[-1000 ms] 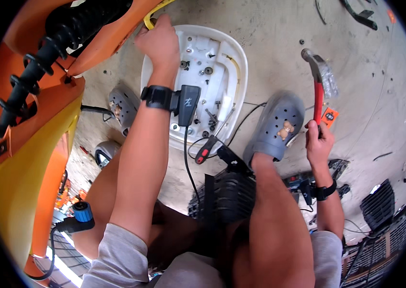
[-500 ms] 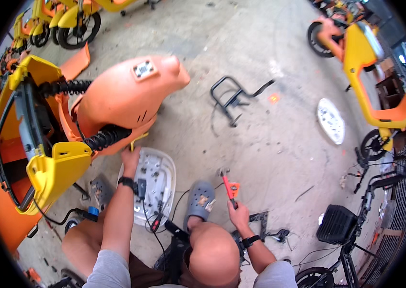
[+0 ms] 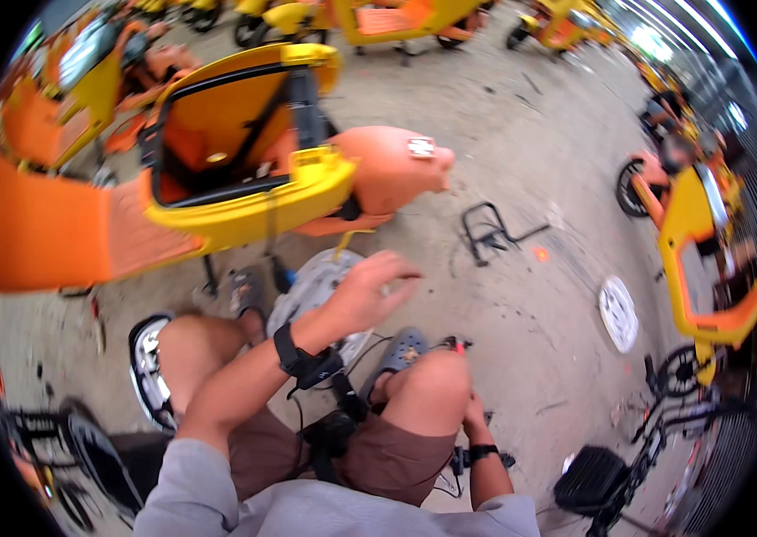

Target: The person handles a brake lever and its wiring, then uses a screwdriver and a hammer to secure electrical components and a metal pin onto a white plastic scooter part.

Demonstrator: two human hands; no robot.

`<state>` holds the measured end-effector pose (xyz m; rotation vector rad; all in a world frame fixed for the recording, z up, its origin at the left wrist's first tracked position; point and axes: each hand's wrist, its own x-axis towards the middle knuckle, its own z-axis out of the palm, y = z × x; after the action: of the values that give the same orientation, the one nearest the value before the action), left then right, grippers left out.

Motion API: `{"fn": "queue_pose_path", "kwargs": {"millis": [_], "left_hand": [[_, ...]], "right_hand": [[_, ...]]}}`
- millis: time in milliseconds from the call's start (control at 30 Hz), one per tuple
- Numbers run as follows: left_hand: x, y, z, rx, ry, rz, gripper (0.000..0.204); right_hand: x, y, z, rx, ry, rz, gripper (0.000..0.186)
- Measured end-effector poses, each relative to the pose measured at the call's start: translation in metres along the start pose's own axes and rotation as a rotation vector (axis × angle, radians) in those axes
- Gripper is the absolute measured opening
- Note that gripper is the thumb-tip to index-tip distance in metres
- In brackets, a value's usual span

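My left hand is raised in front of me over the white plastic panel. Its fingers are loosely bent and apart from the thumb, slightly blurred, and nothing shows in them. Low beside my right knee is my right hand, partly hidden by the knee. A hammer with a red handle sticks out past the knee from that hand; most of the handle is out of sight. Beyond the panel stands a yellow and orange scooter body with an open compartment, its pinkish-orange rounded cover pointing right.
A black metal bracket lies on the concrete floor, with a white oval panel farther right. A yellow scooter stands at the right, above a black basket on a bike frame. More scooters line the back.
My left hand has lifted from beside the scooter cover and moved right over the panel. My right hand has drawn back beside the knee with the hammer. The view has swung left.
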<state>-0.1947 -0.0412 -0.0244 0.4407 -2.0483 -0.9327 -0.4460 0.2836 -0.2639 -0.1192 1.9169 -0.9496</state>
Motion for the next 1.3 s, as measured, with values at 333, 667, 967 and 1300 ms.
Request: {"fn": "queue_pose_path", "kwargs": {"millis": [333, 667, 967, 1300], "left_hand": [[-0.032, 0.245, -0.169, 0.307, -0.297, 0.72, 0.011], [-0.077, 0.278, -0.173, 0.538, 0.172, 0.844, 0.029], [-0.164, 0.277, -0.231, 0.139, 0.486, 0.331, 0.016], [-0.302, 0.312, -0.421, 1.619, -0.552, -1.121, 0.018]], "right_hand": [[0.016, -0.025, -0.037, -0.774, 0.14, -0.393, 0.053], [0.01, -0.042, 0.003, -0.85, 0.228, -0.415, 0.056], [0.025, -0.056, 0.003, -0.947, 0.257, -0.407, 0.056], [0.017, -0.072, -0.013, -1.099, 0.256, -0.413, 0.057]]}}
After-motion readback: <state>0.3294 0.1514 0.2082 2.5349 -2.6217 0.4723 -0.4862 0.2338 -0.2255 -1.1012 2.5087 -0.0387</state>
